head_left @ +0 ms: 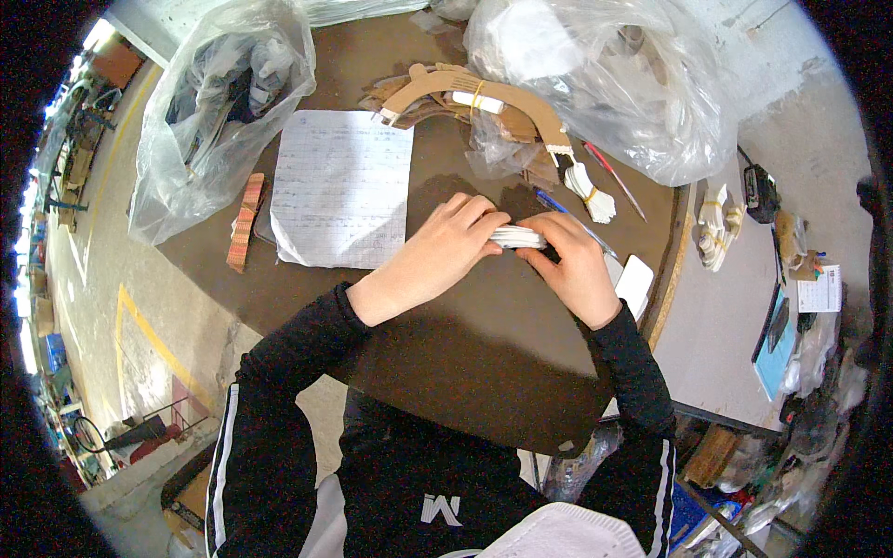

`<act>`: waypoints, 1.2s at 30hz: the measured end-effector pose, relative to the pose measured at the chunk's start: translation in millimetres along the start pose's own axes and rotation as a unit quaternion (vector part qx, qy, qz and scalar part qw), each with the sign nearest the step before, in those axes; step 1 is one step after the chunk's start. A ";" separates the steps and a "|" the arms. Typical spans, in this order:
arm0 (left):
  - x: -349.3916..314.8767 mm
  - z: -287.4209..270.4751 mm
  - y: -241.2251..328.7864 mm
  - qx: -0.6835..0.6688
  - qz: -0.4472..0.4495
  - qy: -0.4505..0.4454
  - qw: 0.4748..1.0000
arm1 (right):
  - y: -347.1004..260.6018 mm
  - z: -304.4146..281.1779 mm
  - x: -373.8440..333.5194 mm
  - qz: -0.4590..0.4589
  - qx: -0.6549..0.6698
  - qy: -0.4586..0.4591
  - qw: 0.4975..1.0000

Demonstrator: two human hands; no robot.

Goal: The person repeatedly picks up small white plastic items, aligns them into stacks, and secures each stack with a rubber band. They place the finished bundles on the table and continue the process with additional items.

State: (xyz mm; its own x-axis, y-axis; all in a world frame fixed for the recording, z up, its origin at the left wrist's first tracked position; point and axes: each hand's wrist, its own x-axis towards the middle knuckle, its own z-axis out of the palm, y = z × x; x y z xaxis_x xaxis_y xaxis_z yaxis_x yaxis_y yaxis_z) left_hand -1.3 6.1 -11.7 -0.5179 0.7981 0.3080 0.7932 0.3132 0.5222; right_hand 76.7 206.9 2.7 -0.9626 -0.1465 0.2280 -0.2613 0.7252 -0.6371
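Note:
A small stack of flat white pieces point(517, 237) is held between my two hands above the brown table point(465, 344). My left hand point(442, 240) grips its left end with bent fingers, and my right hand point(575, 265) pinches the right end between thumb and fingers. What the pieces are made of cannot be made out. Just beyond my right hand lies a blue pen point(549, 203), partly hidden by the fingers. A similar white bundle point(590, 193) with a yellow band rests farther off. To the left of my left hand is a handwritten sheet of squared paper point(339, 191).
Curved brown cardboard pieces point(507, 93) lie at the back, between a clear plastic bag point(219, 121) and a larger one point(614, 93). A red pen point(616, 181) and a white phone-like object point(634, 282) are on the right. Another banded white bundle point(716, 232) sits on the grey side table point(712, 335).

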 end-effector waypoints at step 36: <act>-1.6 2.7 10.4 0.122 -0.015 0.050 0.991 | -17.5 18.0 -5.6 -0.008 -0.236 0.046 0.971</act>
State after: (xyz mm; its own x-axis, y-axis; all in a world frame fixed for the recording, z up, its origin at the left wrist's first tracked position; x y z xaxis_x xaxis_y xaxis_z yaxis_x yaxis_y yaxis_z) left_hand 8.7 9.4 -8.9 -0.5618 0.7356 0.3785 0.8245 0.4607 0.3284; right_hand 85.4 183.0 -0.7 -0.9425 -0.1146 0.3141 -0.1927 0.9539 -0.2300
